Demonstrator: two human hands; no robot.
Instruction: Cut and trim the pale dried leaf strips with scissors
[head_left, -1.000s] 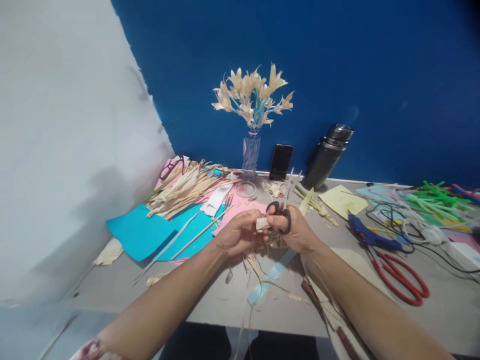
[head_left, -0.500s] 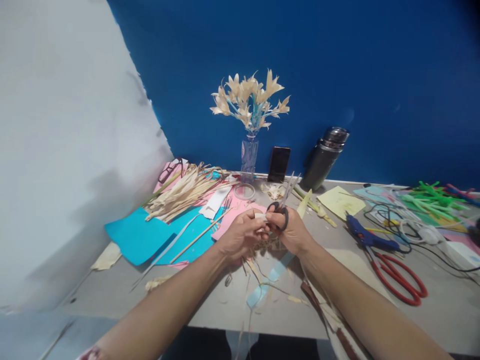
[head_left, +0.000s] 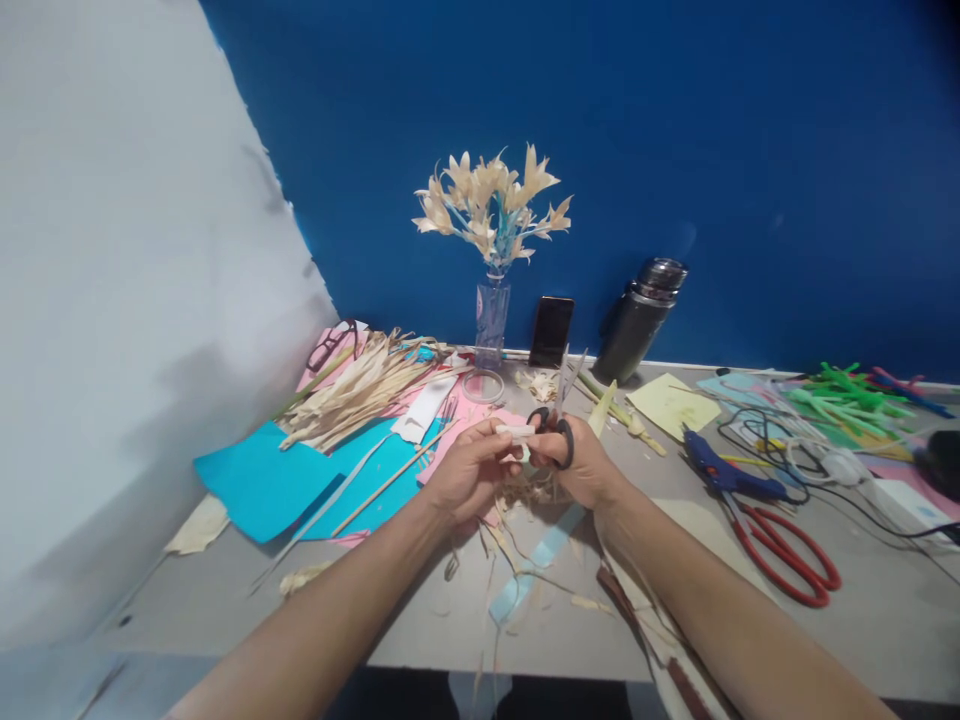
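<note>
My left hand (head_left: 474, 462) pinches a small pale folded strip (head_left: 514, 432) over the middle of the table; I cannot tell whether it is husk or paper. Black-handled scissors (head_left: 568, 442) sit in my right hand (head_left: 583, 468), blades apart and pointing up, away from the strip. The right fingertips also touch the strip's right end. Below the hands lie husk scraps (head_left: 525, 492) and a light-blue strip (head_left: 511, 598). Behind them, cream husk flowers (head_left: 487, 200) on blue stems stand in a clear bottle (head_left: 491, 318).
Dried husks (head_left: 352, 385) and blue sheets (head_left: 262, 478) lie to the left. A phone (head_left: 551, 330) and a flask (head_left: 641, 318) lean by the blue wall. Rightward are a glue gun (head_left: 731, 475), its cord, red-handled scissors (head_left: 791, 555) and green pipe cleaners (head_left: 855, 395).
The view has shifted slightly. My fingers have moved a little apart, so more of the pale strip shows between them. The scissors remain in my right hand.
</note>
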